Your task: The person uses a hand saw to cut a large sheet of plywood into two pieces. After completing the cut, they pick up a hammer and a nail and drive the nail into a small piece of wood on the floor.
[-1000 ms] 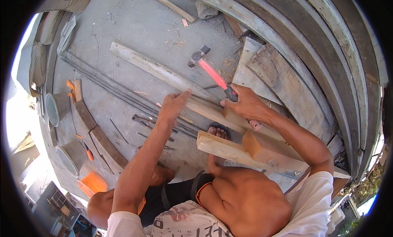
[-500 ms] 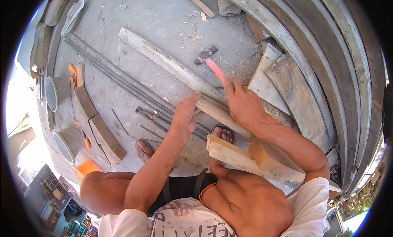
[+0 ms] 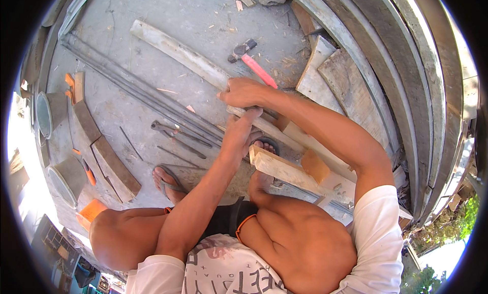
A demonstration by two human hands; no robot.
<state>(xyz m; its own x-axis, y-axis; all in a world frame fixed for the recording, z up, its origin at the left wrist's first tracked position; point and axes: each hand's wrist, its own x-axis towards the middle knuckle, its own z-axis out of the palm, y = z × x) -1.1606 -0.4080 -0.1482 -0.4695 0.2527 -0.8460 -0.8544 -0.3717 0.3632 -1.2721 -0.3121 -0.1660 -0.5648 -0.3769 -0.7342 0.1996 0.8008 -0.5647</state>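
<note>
My left hand (image 3: 241, 133) is closed around the near side of a wooden strip (image 3: 278, 129), close to its left end. Just above that end, my right hand (image 3: 244, 93) reaches across with curled fingers; what they hold, if anything, is hidden. A hammer (image 3: 258, 70) with a dark head and pink handle lies on the ground beyond my right forearm, apart from the hand. The strip slants down to the right, passing by a thick pale timber (image 3: 284, 173) and a smaller wood block (image 3: 315, 166) near my right knee.
A long pale board (image 3: 178, 52) lies ahead, alongside thin metal rods (image 3: 127, 85). Pincers (image 3: 178, 136) rest near my left foot. Two buckets (image 3: 63, 179) and a handsaw's orange handle (image 3: 89, 173) are at left. Long curved-looking planks (image 3: 391, 65) stand along the right.
My right hand has left the hammer's handle and moved left, to above the strip's end. The hammer stays on the ground. The whole view has shifted slightly.
</note>
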